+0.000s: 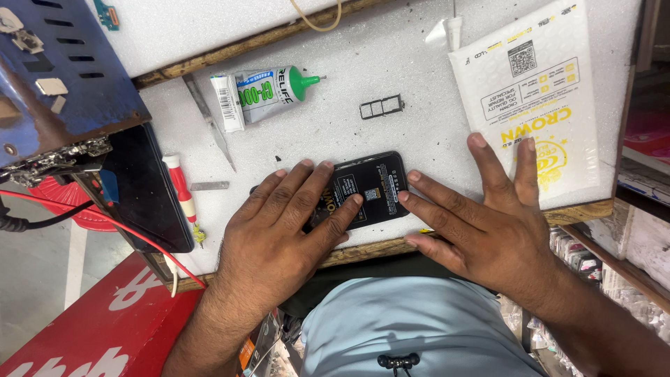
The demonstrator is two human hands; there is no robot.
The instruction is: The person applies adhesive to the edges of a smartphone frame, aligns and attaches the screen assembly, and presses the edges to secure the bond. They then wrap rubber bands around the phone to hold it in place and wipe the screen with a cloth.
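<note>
Left part of the flat black phone panel (368, 188) hidden under the left hand (279, 230). Blue metal box (56, 77) cut off by the top-left edge. Yellow loop of cord (317, 22) cut at the top.

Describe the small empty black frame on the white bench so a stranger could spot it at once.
Start at the white foam-topped bench. Above the black phone part under both hands, right of the green-capped glue tube, lies the small tray frame. It alone is a thin black outline with two open windows.

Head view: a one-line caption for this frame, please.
Both hands, left and right, press flat on a black rectangular phone part lying on a white foam-topped bench.
</note>
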